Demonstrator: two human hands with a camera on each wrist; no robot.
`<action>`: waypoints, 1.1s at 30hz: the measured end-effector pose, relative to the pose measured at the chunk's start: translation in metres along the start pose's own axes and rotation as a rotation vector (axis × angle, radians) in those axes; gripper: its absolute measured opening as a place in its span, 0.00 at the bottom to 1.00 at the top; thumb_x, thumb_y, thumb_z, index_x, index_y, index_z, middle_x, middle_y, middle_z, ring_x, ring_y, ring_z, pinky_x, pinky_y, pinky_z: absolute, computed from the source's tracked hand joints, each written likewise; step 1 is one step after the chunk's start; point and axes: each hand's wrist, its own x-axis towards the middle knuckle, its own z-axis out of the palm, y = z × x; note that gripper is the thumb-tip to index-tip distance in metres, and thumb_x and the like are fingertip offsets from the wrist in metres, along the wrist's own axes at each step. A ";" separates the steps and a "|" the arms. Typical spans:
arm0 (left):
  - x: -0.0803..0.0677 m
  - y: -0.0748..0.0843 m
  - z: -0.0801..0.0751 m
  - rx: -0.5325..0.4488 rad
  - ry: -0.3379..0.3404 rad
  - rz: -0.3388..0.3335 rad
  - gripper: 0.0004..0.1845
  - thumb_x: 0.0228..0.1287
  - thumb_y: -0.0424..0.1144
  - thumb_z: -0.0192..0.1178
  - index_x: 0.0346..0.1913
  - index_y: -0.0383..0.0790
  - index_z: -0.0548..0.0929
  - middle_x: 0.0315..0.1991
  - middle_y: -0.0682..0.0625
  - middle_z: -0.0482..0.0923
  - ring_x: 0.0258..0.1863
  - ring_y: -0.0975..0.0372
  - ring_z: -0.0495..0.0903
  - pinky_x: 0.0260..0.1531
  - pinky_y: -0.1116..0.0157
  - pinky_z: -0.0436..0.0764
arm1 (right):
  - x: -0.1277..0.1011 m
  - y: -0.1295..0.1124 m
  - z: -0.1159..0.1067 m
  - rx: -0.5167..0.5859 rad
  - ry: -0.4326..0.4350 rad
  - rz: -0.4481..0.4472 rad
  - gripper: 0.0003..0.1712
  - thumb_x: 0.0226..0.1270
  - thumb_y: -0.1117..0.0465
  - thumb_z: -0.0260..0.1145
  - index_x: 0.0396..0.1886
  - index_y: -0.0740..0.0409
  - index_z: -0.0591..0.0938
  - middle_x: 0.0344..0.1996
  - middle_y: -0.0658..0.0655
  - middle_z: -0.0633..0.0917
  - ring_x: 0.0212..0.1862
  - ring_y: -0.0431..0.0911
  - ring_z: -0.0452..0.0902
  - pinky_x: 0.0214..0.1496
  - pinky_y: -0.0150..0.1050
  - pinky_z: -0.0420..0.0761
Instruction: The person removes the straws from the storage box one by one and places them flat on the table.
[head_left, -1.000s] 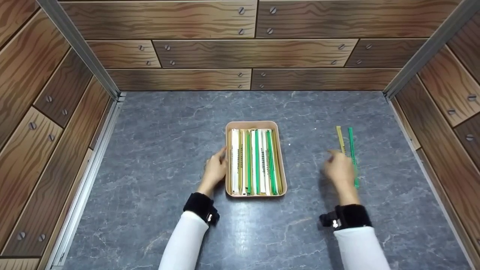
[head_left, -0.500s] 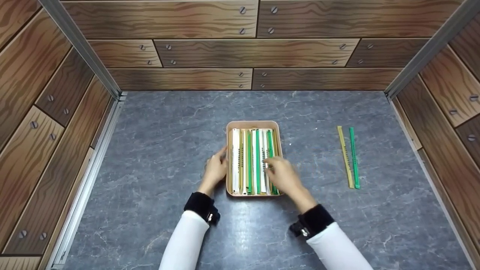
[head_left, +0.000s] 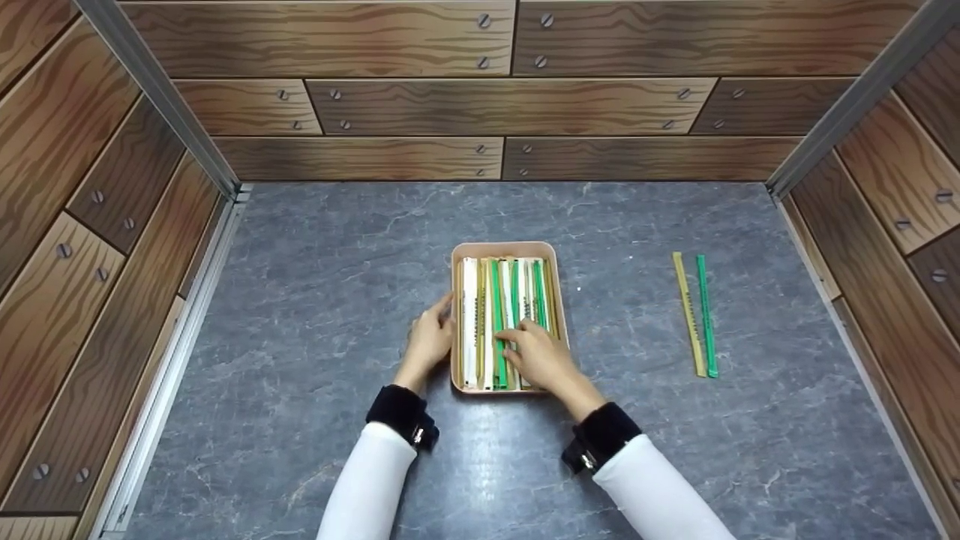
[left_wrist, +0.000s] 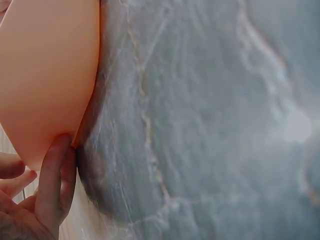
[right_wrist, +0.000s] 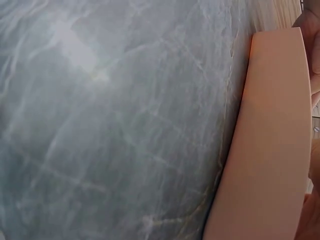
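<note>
A shallow tan tray (head_left: 504, 250) holds a row of slim wrapped sticks, white, yellow and green, some with printed lettering. My left hand (head_left: 431, 335) rests against the tray's left side. In the left wrist view, its fingers (left_wrist: 52, 175) touch the tray wall (left_wrist: 47, 70) near a lower corner. My right hand (head_left: 544, 356) reaches over the tray from the right, thumb and index finger pinching a green stick (head_left: 496, 300) near the middle of the row. The right wrist view shows mostly the tray's outer wall (right_wrist: 267, 125); the pinch is hidden there.
A yellow stick (head_left: 688, 315) and a green stick (head_left: 707, 315) lie side by side on the grey marbled surface (head_left: 337, 262), right of the tray. Wood-patterned walls (head_left: 510, 105) stand at the back and both sides.
My right hand has moved left from the two loose sticks, over the tray to the green stick, which has tilted slightly. My left hand has stayed at the tray's side.
</note>
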 end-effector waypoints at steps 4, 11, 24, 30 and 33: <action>0.000 -0.001 -0.001 0.000 -0.002 0.000 0.28 0.68 0.29 0.54 0.71 0.42 0.69 0.45 0.38 0.83 0.14 0.65 0.65 0.18 0.65 0.71 | 0.001 0.001 0.002 -0.017 0.029 0.031 0.20 0.64 0.58 0.69 0.56 0.52 0.83 0.42 0.55 0.79 0.40 0.48 0.78 0.40 0.43 0.80; 0.000 -0.001 0.000 0.031 0.004 -0.001 0.29 0.68 0.30 0.54 0.71 0.42 0.69 0.43 0.38 0.83 0.13 0.66 0.62 0.17 0.66 0.68 | 0.001 0.000 0.006 0.013 0.088 0.062 0.19 0.61 0.64 0.71 0.53 0.54 0.84 0.46 0.58 0.83 0.45 0.53 0.80 0.44 0.48 0.82; -0.002 0.001 -0.002 0.064 0.024 0.008 0.28 0.67 0.30 0.55 0.70 0.43 0.71 0.20 0.50 0.73 0.17 0.61 0.69 0.24 0.60 0.74 | 0.004 -0.007 0.010 0.094 0.071 0.181 0.25 0.56 0.67 0.69 0.56 0.53 0.81 0.44 0.60 0.84 0.29 0.47 0.74 0.21 0.36 0.74; -0.002 0.002 -0.002 0.029 0.005 -0.021 0.28 0.68 0.29 0.54 0.71 0.43 0.69 0.22 0.47 0.75 0.16 0.62 0.69 0.21 0.63 0.73 | 0.004 -0.003 0.011 0.177 0.076 0.176 0.22 0.59 0.68 0.66 0.54 0.53 0.79 0.32 0.58 0.83 0.19 0.47 0.73 0.16 0.38 0.74; -0.002 0.003 -0.001 0.006 -0.009 -0.040 0.29 0.69 0.29 0.53 0.72 0.44 0.68 0.25 0.43 0.78 0.15 0.64 0.67 0.18 0.65 0.72 | 0.003 0.001 0.010 0.215 0.103 0.135 0.20 0.61 0.67 0.68 0.54 0.55 0.79 0.36 0.59 0.84 0.28 0.50 0.79 0.27 0.43 0.80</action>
